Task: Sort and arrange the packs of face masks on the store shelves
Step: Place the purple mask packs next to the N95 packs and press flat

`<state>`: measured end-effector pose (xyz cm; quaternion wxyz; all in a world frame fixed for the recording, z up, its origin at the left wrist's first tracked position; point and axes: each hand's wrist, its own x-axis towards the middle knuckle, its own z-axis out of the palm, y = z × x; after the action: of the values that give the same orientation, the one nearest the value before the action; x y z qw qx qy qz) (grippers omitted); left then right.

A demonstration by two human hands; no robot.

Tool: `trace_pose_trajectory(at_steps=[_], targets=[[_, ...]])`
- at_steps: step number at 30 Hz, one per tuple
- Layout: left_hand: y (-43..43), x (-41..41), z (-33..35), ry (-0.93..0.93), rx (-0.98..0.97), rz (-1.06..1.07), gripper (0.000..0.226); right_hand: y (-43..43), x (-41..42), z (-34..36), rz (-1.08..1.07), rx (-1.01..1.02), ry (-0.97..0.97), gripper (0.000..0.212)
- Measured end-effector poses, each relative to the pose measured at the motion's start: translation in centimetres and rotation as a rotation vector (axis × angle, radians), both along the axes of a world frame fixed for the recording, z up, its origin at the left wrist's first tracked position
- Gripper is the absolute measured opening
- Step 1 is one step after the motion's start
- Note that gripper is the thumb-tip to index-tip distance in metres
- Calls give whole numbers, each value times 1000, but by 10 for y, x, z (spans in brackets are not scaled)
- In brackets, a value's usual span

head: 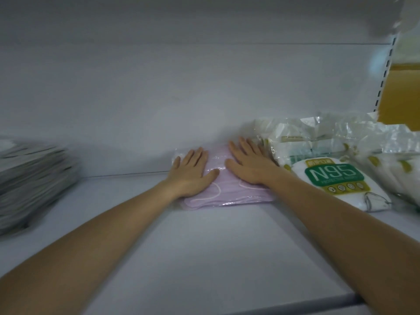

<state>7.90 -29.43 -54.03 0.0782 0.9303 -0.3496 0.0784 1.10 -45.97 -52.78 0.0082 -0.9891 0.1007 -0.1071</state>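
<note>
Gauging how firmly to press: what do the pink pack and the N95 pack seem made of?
Pink pack: soft lilac masks, probably nonwoven fabric, in clear glossy film; glare streaks and thin ear loops show. N95 pack: white mask under clear crinkly film, likely thin plastic, with printed green label.

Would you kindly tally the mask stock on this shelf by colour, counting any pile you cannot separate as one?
Pink pack: 1
White N95 pile: 1 (the packs overlap, so their number is unclear)
Grey stack: 1 (too blurred to count the packs)
Total: 3
</note>
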Motion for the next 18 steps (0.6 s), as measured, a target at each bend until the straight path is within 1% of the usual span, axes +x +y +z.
trace_pose_trajectory(at_steps=[2,3,5,7,10,14,16,18], targets=[[0,0,0,37,20,3,70,2,0,-3,-16,51,88,64],[1,0,2,27,12,2,70,2,0,-3,-18,65,102,65],[2,2,6,-19,-39,4,70,-1,0,0,-22,64,51,65],[2,3,6,4,-37,18,69,-4,3,2,-32,67,2,64],[2,1,3,100,21,40,71,-2,4,-1,-38,57,82,65],[5,1,4,86,-3,23,71,-3,3,0,-50,83,44,65],[7,1,4,129,21,21,71,-2,3,-1,-51,89,79,65],[7,2,4,121,18,25,72,-2,2,-1,-55,144,84,65]])
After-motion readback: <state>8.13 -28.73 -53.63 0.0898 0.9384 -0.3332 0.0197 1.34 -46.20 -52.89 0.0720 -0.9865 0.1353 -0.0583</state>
